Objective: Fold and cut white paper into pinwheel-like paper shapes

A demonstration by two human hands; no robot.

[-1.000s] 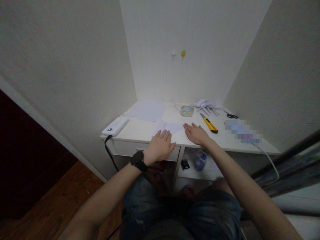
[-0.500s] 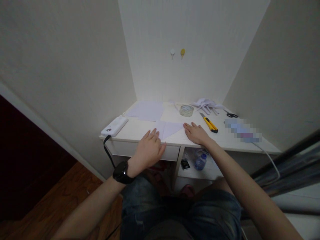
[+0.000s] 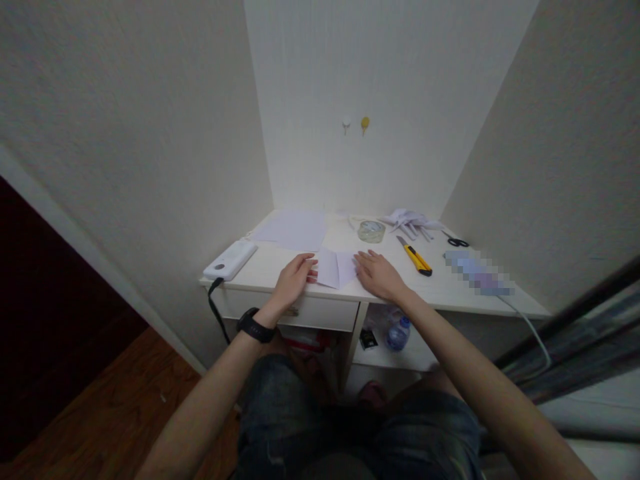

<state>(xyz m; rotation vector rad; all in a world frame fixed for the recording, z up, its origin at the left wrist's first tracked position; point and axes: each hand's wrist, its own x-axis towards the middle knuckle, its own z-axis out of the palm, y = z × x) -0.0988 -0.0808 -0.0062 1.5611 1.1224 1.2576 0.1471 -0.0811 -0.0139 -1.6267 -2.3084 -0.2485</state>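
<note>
Half-curled left grip, flat open right grip, at creased white paper

Wears denim shorts, bottom centre of the frame, and a black watch on the left arm, lower left of centre. Faces a white bench across the middle, with a bluish bottle on the shelf beneath, right of centre. Bends the left grip at the paper's left edge, mid-frame; cannot tell whether pinching it. Lays the right grip palm down, fingers on the paper's right part. Has a white device left of centre, a yellow cutter right of centre, a pixelated item farther right. Beyond, has flat sheets left of centre, a tape roll near centre, scissors and bunched paper to the right. Shows a white hook and a yellow hook on the wall, upper centre.
</note>
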